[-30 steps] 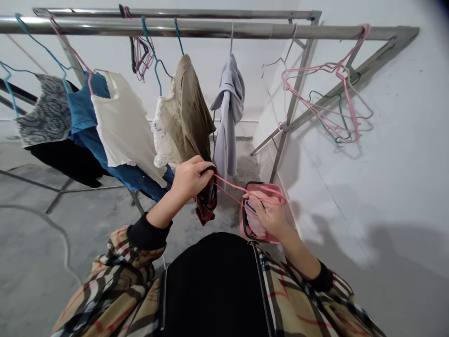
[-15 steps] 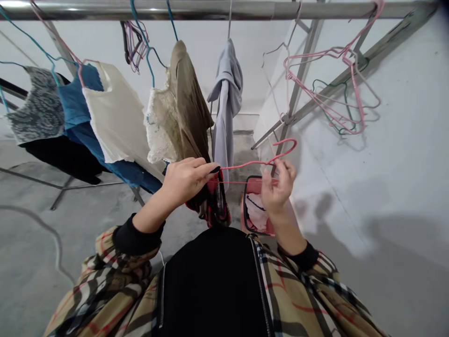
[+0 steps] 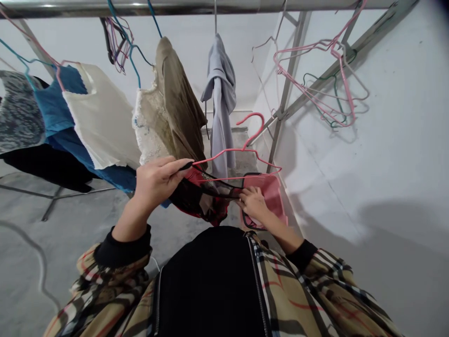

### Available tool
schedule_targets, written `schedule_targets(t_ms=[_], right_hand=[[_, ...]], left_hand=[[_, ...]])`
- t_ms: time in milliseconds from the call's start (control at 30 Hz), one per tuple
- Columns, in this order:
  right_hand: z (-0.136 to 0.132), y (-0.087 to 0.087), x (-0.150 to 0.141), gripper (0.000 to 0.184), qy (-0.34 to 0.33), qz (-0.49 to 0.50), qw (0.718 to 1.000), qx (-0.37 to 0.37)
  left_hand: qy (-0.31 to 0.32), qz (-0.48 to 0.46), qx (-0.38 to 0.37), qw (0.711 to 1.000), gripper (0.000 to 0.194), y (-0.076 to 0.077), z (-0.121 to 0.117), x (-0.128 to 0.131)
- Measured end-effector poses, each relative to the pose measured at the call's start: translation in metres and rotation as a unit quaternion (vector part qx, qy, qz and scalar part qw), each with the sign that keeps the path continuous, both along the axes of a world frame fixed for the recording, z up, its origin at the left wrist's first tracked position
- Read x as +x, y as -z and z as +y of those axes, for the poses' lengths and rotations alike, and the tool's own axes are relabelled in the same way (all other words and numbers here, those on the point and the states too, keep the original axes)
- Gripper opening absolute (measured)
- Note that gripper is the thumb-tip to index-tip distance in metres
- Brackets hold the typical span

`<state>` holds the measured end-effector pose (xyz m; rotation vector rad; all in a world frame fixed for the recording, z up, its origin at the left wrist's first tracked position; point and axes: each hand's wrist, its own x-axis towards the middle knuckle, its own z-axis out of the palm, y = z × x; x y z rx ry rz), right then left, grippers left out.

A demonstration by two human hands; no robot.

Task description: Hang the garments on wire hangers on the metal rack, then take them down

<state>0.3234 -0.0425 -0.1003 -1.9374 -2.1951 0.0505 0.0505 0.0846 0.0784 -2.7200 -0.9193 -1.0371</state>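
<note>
My left hand [image 3: 157, 180] pinches one end of a pink wire hanger [image 3: 242, 152] together with a small red and black garment [image 3: 201, 196]. The hanger stands upright with its hook pointing up. My right hand [image 3: 253, 203] is closed on the other edge of the garment, pulling it toward the hanger's right end. Just under my right hand a pink basket [image 3: 270, 194] sits on the floor with light cloth in it.
A steel drying rack [image 3: 196, 7] runs overhead with a grey top [image 3: 219, 93], an olive top [image 3: 178, 107], a cream top [image 3: 101, 121] and a blue garment [image 3: 56, 105] on hangers. Empty pink and green hangers [image 3: 322, 89] hang at the right by the white wall [image 3: 386, 164].
The hanger has been turned upright, its hook now pointing up. My right hand let go of the hook and dropped to the garment's edge. My left hand kept its pinch.
</note>
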Motion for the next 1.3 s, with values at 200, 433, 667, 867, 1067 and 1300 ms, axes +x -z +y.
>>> schedule_targets(t_ms=[200,433,667,867,1067,1300], right_hand=[[-0.003,-0.008,0.049,0.021,-0.004,0.082,0.989,0.121],[0.003,-0.018,0.074,0.018,-0.033,0.128,0.977,0.165],[0.010,-0.028,0.084,0.017,-0.026,0.121,0.976,0.179],[0.013,-0.042,0.087,0.020,0.006,0.127,0.977,0.169],[-0.009,-0.080,0.066,0.013,-0.094,0.202,0.963,0.151],[-0.023,-0.113,0.064,0.037,-0.031,0.238,0.951,0.196]], left_hand=[[0.013,-0.008,-0.064,0.998,0.029,0.024,0.019,-0.027],[0.028,-0.062,-0.107,0.992,0.023,0.039,0.026,-0.040],[0.046,-0.081,-0.114,0.989,0.018,0.046,0.027,-0.046],[0.023,-0.012,-0.084,0.996,0.018,0.055,0.029,-0.053],[-0.017,0.016,-0.011,1.000,0.023,0.058,0.023,-0.047],[0.025,-0.087,-0.138,0.986,0.017,0.045,0.021,-0.042]])
